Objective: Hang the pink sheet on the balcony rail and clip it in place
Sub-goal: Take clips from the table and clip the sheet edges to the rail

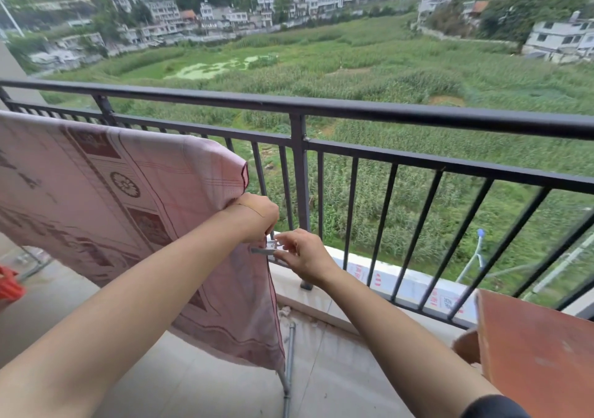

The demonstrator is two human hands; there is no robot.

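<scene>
Fingers of both hands (left (257,213), right (302,253)) pinched around one clip (268,246) beside one pink sheet (128,199).

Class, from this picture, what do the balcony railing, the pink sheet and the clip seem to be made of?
Balcony railing: probably metal, dark matte paint, with thin square bars and bolted joints.
Pink sheet: thin woven cloth, likely cotton, since it drapes, creases and carries a printed pattern.
Clip: pale and grey, plastic or metal; too blurred to tell.

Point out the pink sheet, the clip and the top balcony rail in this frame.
pink sheet (106,192): head view, on the patterned middle of the cloth.
clip (268,247): head view, on its pale body between the two hands.
top balcony rail (418,116): head view, on the bare dark bar.
</scene>
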